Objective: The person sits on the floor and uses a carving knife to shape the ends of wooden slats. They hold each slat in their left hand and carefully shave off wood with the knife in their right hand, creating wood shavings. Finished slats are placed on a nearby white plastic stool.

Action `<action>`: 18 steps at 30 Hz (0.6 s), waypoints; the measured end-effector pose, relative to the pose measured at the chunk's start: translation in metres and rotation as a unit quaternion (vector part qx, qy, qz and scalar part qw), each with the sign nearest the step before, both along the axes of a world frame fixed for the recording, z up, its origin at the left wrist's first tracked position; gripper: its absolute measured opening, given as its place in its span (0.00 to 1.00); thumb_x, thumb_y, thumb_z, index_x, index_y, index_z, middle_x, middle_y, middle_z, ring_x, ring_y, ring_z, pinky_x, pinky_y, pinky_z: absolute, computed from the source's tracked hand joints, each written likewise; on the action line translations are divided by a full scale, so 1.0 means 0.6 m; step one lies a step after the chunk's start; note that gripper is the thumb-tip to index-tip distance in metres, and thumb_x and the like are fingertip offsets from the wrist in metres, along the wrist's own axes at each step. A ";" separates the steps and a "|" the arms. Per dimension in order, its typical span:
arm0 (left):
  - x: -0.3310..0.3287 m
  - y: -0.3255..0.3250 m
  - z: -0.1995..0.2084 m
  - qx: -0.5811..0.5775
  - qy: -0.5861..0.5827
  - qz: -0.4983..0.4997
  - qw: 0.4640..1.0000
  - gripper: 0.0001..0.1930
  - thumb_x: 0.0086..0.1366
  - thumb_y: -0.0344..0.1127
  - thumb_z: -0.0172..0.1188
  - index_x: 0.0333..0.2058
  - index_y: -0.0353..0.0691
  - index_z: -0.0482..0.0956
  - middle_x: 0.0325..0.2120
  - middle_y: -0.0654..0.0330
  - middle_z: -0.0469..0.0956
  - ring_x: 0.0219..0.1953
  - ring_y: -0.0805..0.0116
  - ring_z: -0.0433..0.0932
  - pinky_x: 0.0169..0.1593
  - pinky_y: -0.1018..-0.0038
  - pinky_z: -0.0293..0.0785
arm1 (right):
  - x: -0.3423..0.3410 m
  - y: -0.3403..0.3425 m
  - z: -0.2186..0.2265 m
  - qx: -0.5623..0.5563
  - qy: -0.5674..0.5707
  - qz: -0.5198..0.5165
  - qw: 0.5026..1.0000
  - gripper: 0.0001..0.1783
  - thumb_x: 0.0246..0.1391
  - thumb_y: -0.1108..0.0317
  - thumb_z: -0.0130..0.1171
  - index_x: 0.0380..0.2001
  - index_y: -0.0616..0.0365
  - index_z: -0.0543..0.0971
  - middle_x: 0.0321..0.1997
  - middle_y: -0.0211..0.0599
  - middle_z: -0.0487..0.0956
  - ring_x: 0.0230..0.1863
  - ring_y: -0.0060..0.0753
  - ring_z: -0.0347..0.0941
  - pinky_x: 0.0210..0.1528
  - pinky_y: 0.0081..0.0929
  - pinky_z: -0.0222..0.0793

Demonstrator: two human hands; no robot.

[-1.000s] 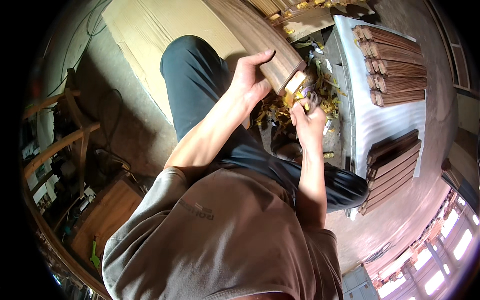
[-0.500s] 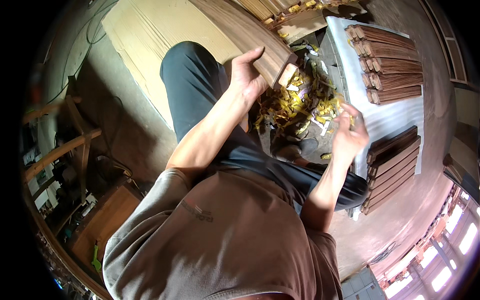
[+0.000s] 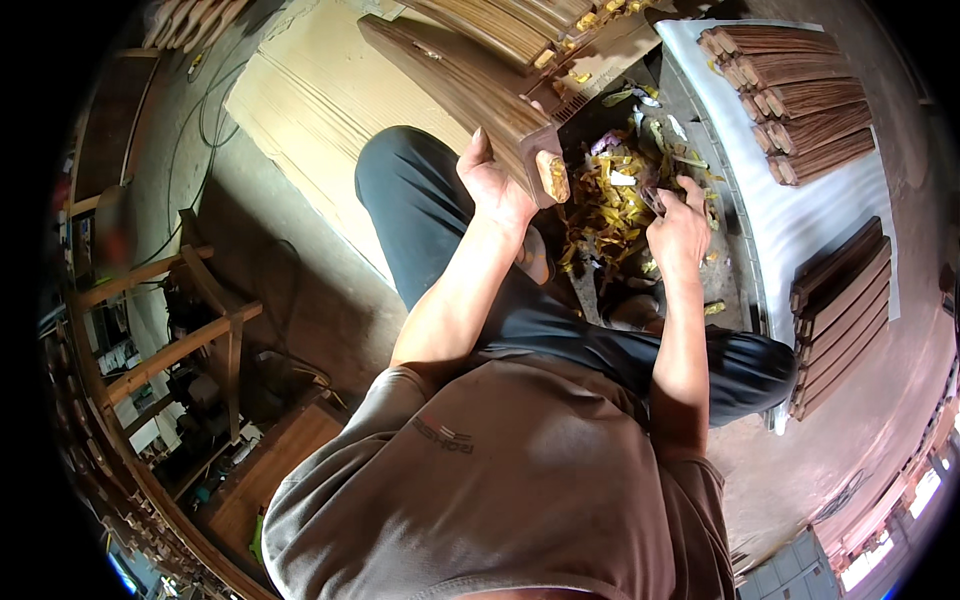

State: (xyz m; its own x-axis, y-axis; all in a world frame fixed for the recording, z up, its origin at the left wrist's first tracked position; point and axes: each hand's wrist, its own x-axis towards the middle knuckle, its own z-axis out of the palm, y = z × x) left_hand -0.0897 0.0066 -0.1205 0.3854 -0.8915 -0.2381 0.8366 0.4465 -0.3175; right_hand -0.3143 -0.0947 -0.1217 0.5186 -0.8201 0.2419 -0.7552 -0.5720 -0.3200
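My left hand (image 3: 497,187) grips the near end of a long brown wooden board (image 3: 465,100), its thumb on the near side and fingertips showing past the far edge. The board slants away to the upper left. From its end sticks a short tenon (image 3: 552,177) with yellowish patches. My right hand (image 3: 682,228) is a little to the right, apart from the board, its fingers curled around a small dark object (image 3: 652,199) too unclear to name. Below and beyond both hands lies a heap of yellow and whitish tape scraps (image 3: 610,205).
Cardboard (image 3: 310,110) lies under the board, with more wooden pieces (image 3: 490,30) at the top. On the right, a white sheet (image 3: 775,215) bears bundled wooden parts (image 3: 790,90) and stacked dark slats (image 3: 845,320). A wooden frame (image 3: 180,350) stands left, near cables (image 3: 210,130).
The board has turned in my left hand, so its narrow edge and tenon end show more. My right hand has moved in nearer the scraps, with the dark object now visible at its fingers.
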 end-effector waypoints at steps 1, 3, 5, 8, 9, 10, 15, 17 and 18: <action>0.002 0.003 -0.008 -0.048 0.014 -0.019 0.999 0.27 0.53 0.49 0.65 0.50 0.40 0.79 0.46 0.54 0.79 0.49 0.56 0.78 0.53 0.58 0.75 | 0.000 0.004 0.005 -0.006 0.047 -0.004 0.999 0.11 0.50 0.72 0.67 0.39 0.58 0.84 0.40 0.44 0.84 0.40 0.49 0.82 0.43 0.39 0.77; -0.003 0.003 0.011 -0.044 0.024 -0.032 0.998 0.29 0.48 0.56 0.69 0.44 0.42 0.81 0.41 0.60 0.79 0.45 0.62 0.79 0.51 0.61 0.77 | 0.012 0.009 0.032 0.104 -0.071 0.005 0.992 0.13 0.48 0.70 0.71 0.39 0.59 0.84 0.42 0.45 0.83 0.41 0.46 0.82 0.43 0.36 0.78; 0.003 -0.002 -0.009 0.012 0.036 -0.008 0.999 0.28 0.49 0.56 0.70 0.43 0.42 0.81 0.40 0.59 0.80 0.45 0.61 0.79 0.50 0.61 0.77 | 0.039 0.031 0.077 0.169 -0.201 0.041 0.964 0.17 0.44 0.67 0.77 0.37 0.61 0.85 0.43 0.43 0.83 0.41 0.41 0.82 0.43 0.30 0.78; -0.003 -0.002 -0.017 0.037 -0.025 -0.004 0.999 0.24 0.52 0.54 0.71 0.39 0.40 0.82 0.37 0.56 0.83 0.43 0.56 0.79 0.50 0.56 0.78 | 0.093 0.073 0.144 0.143 -0.340 0.181 0.912 0.18 0.41 0.75 0.76 0.38 0.62 0.84 0.42 0.39 0.83 0.37 0.36 0.81 0.41 0.26 0.78; -0.006 -0.004 -0.012 0.060 -0.020 0.012 0.998 0.23 0.53 0.53 0.70 0.39 0.40 0.82 0.37 0.55 0.83 0.43 0.55 0.79 0.50 0.56 0.78 | 0.107 0.080 0.158 0.149 -0.342 0.188 0.909 0.18 0.41 0.76 0.75 0.38 0.62 0.84 0.42 0.39 0.82 0.37 0.36 0.81 0.40 0.26 0.78; -0.009 -0.006 -0.006 0.083 -0.016 0.029 0.996 0.23 0.54 0.52 0.70 0.39 0.39 0.82 0.37 0.54 0.82 0.43 0.54 0.79 0.50 0.55 0.78 | 0.118 0.086 0.168 0.156 -0.344 0.194 0.905 0.18 0.40 0.77 0.75 0.38 0.62 0.84 0.42 0.39 0.82 0.37 0.36 0.81 0.39 0.26 0.77; -0.011 0.000 0.002 0.056 0.008 0.022 0.998 0.22 0.58 0.52 0.67 0.40 0.38 0.82 0.37 0.52 0.82 0.43 0.51 0.79 0.51 0.54 0.78 | 0.135 0.074 0.160 0.142 -0.330 0.229 0.905 0.12 0.42 0.86 0.67 0.33 0.65 0.80 0.35 0.41 0.81 0.31 0.36 0.79 0.38 0.27 0.75; -0.011 0.002 -0.005 0.066 -0.023 0.022 0.997 0.22 0.59 0.53 0.65 0.41 0.39 0.81 0.38 0.52 0.82 0.44 0.50 0.79 0.51 0.54 0.78 | 0.133 0.071 0.155 0.110 -0.296 0.250 0.915 0.13 0.42 0.86 0.64 0.33 0.63 0.78 0.34 0.40 0.80 0.30 0.38 0.79 0.33 0.31 0.74; -0.011 0.002 -0.011 0.070 -0.038 0.023 0.997 0.23 0.60 0.53 0.65 0.42 0.39 0.81 0.38 0.52 0.82 0.44 0.50 0.79 0.51 0.54 0.78 | 0.132 0.069 0.154 0.094 -0.278 0.262 0.920 0.13 0.42 0.86 0.62 0.32 0.61 0.77 0.33 0.39 0.79 0.29 0.40 0.79 0.31 0.33 0.74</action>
State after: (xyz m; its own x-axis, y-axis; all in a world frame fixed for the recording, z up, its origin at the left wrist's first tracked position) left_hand -0.0964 0.0079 -0.1270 0.4468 -0.8325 -0.3276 0.8332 0.5205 -0.1865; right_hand -0.2349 -0.0534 -0.0293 0.6936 -0.5480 0.4675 -0.0829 -0.7054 -0.7040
